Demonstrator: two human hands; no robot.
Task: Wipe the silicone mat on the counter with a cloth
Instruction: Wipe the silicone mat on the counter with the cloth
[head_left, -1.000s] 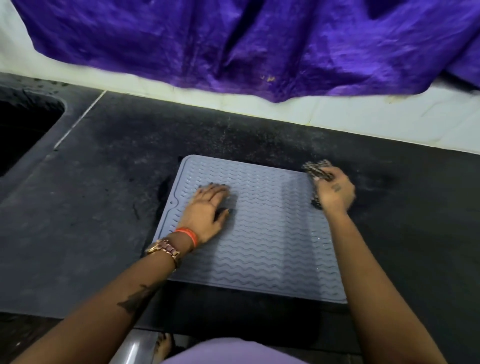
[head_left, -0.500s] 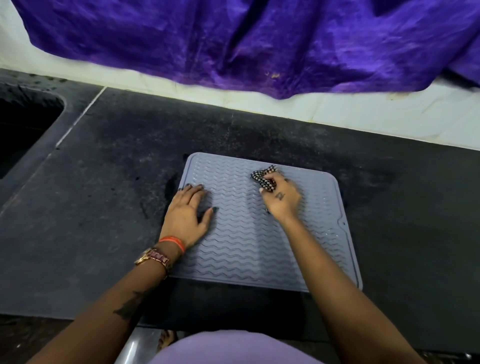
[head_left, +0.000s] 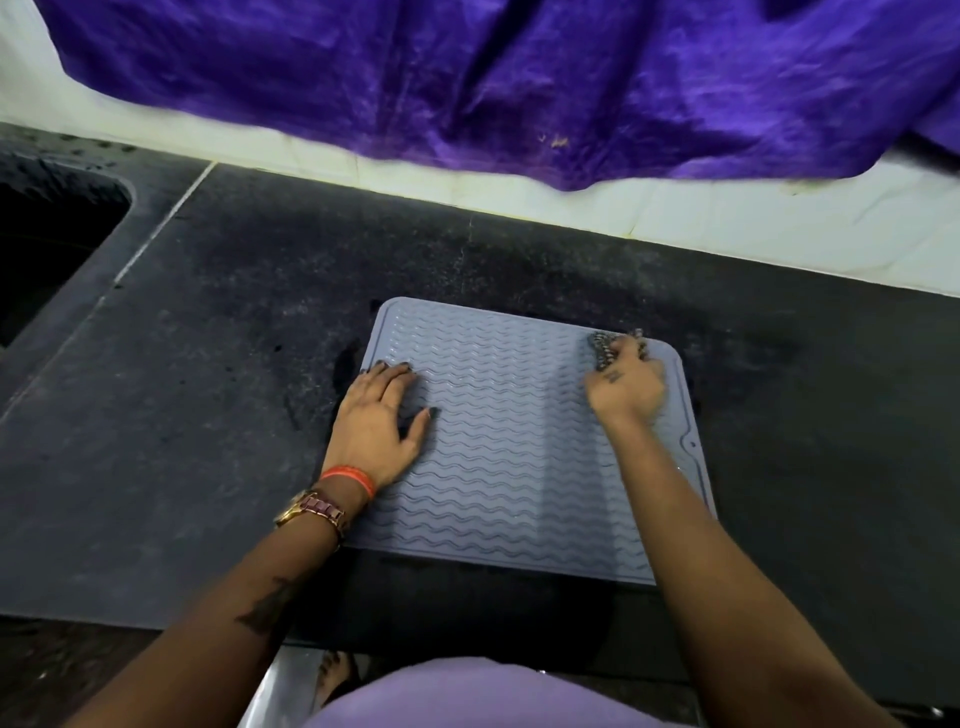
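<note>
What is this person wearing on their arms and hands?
Both arms are bare, no sleeves. The left hand has dark nail polish; its wrist carries an orange band and a gold watch, with a dark forearm tattoo. The right hand bears a small tattoo.

Mat (head_left: 519, 467): pale grey-blue, embossed with rows of wavy lines inside a raised border. Cloth (head_left: 602, 349): black-and-white check. Table (head_left: 208, 364): black, speckled grey, crossed by one thin pale seam. Sheet (head_left: 519, 78): vivid purple, creased. Wall (head_left: 779, 234): cream. Band (head_left: 349, 477): orange. Watch (head_left: 311, 509): gold with maroon links.
</note>
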